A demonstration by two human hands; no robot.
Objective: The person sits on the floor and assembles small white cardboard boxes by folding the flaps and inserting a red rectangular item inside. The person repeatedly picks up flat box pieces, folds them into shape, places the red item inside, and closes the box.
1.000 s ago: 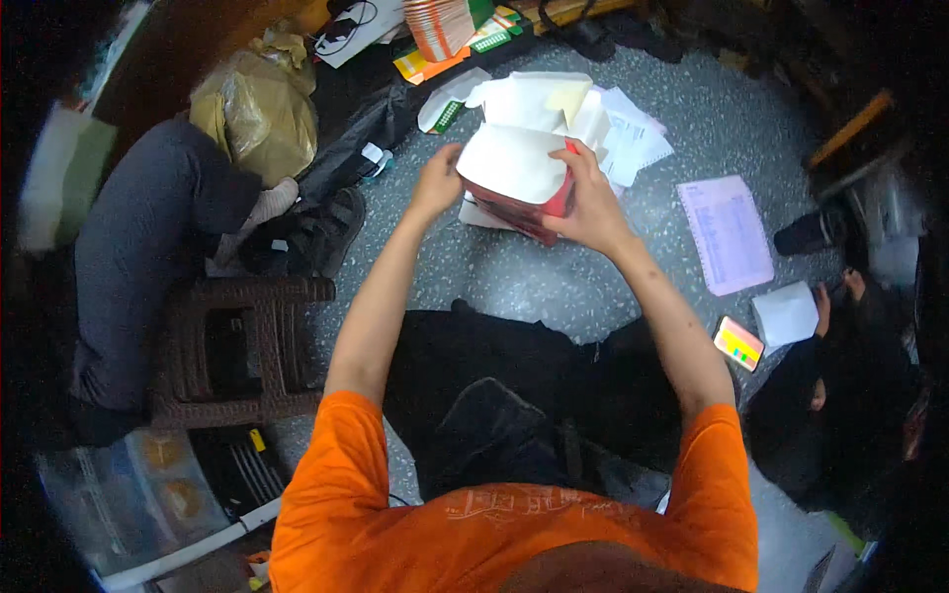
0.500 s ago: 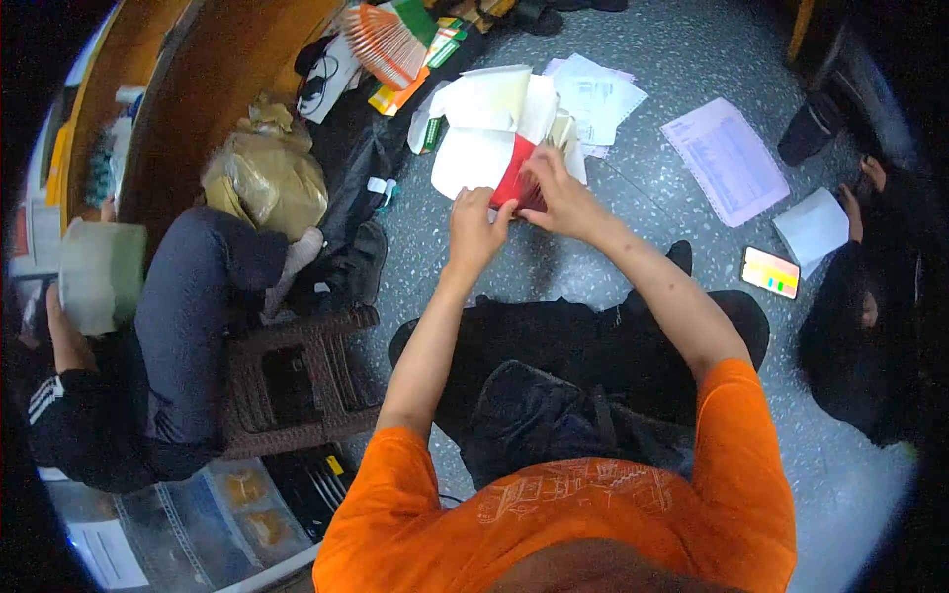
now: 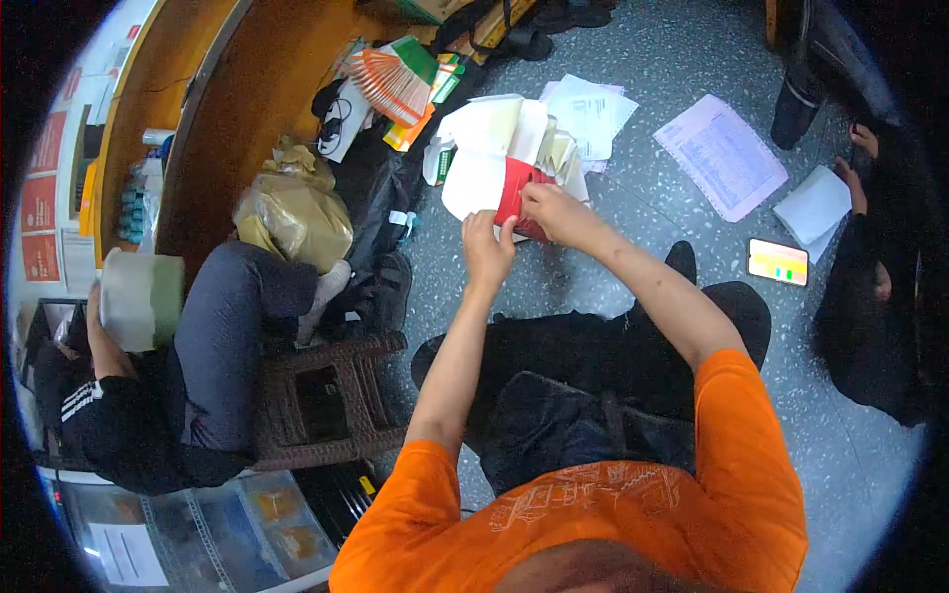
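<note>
In front of me a flat red paper-like piece (image 3: pixel 514 185) lies over a pile of white and cream papers (image 3: pixel 473 176) on the floor. My left hand (image 3: pixel 487 249) is closed at its near left edge, thumb and fingers pressed to it. On its right side my right hand (image 3: pixel 561 214) pinches the red piece with bent fingers. The fingertips partly cover it, and I cannot make out what kind of thing it is. Cream folded papers (image 3: pixel 560 158) stick out beyond my right hand.
Loose printed sheets (image 3: pixel 591 117) and a lilac sheet (image 3: pixel 722 158) lie beyond and right. A lit phone (image 3: pixel 777 262) is near a person in black (image 3: pixel 870 296). At left, another person holds a pale tub (image 3: pixel 143 299) by a brown woven stool (image 3: pixel 321 400) and a plastic-wrapped bundle (image 3: pixel 301 219).
My right hand has moved down along the red piece and its fingers have closed in. The left hand stays at the near edge. The whole view has shifted slightly.
</note>
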